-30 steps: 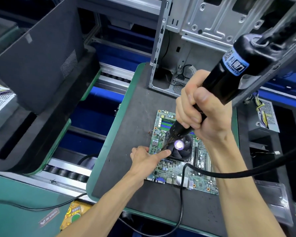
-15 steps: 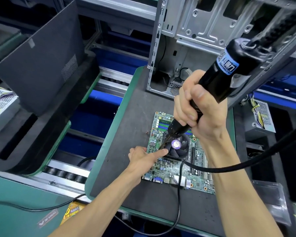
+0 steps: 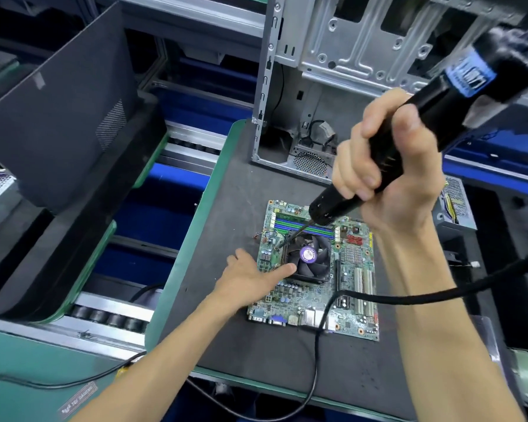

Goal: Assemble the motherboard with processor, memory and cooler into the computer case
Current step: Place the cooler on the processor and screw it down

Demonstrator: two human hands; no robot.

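Observation:
A green motherboard lies flat on the dark mat, with a black fan cooler mounted near its middle and memory sticks at its far edge. My right hand grips a black electric screwdriver; its bit touches the cooler's far left corner. My left hand rests on the board's left side, index finger stretched against the cooler's near left corner. The open metal computer case stands upright behind the board.
The screwdriver's black cable loops across the board's right side and down off the mat. A black side panel leans on the left carrier. A power supply sits at the right. Conveyor rollers run beside the mat.
The screwdriver has lifted and swung a little; its bit moved from the cooler's near left corner to the far left corner. My left hand stays on the board.

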